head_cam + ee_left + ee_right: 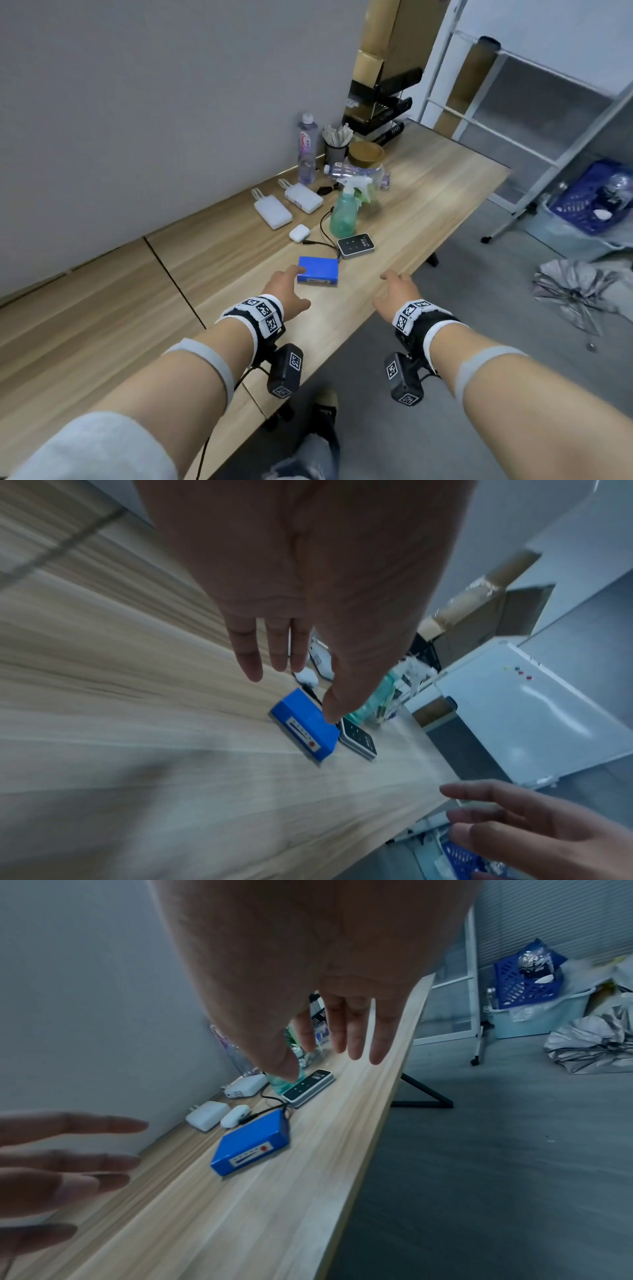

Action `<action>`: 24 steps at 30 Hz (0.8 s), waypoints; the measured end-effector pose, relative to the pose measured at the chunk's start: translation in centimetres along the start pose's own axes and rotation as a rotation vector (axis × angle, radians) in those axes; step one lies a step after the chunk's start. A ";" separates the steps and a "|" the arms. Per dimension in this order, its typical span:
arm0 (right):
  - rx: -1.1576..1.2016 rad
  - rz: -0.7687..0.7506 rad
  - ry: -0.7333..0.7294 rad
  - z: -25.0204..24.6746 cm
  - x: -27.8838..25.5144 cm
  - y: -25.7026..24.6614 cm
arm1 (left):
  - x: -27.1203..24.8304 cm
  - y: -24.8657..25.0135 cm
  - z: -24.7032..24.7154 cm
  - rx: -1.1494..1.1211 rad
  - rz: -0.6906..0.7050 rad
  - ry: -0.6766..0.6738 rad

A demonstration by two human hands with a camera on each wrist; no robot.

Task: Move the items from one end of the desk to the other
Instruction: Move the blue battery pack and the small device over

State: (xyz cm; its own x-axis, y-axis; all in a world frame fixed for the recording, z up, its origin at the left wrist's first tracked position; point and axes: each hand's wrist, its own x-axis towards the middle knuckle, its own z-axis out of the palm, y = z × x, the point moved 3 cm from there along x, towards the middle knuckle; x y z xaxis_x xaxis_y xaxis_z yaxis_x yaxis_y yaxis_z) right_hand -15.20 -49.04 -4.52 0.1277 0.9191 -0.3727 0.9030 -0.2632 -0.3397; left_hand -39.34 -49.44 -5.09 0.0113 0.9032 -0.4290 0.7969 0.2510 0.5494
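Blue box (318, 270) on the desk (428, 192), bearing a white label strip with a red dot, its writing unreadable. Left hand (286, 291) and right hand (397, 291) hover with fingers extended, grasping nothing.

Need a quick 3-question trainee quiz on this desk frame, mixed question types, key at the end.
1. True or false: the left hand already grips the blue box.
2. Multiple choice: what lies nearest the blue box on the desk? A) black touch-panel device B) water bottle C) pen cup
3. Fill in: the green spray bottle stands ____, not lying down.

Key
1. False. The fingers are straight and hover by the box; no grip shows. The right hand is also empty.
2. A.
3. upright
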 end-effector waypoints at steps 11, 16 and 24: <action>-0.135 -0.024 -0.131 -0.5 14.1 2.0 | 13.8 2.9 5.1 0.437 0.002 -0.165; -0.180 -0.129 -0.195 0.3 17.7 0.4 | 15.5 2.5 5.9 0.409 0.008 -0.130; -0.321 -0.381 -0.315 2.2 23.1 -3.4 | 16.2 1.7 4.6 0.336 -0.091 -0.039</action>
State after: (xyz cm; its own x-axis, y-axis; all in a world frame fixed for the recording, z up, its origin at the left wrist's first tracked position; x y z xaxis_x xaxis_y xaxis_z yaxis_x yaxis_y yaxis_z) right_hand -16.25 -27.57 -13.91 -0.3137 0.7873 -0.5308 0.9466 0.2156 -0.2396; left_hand -35.02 -36.03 -14.44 -0.0510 0.8670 -0.4957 0.9501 0.1951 0.2434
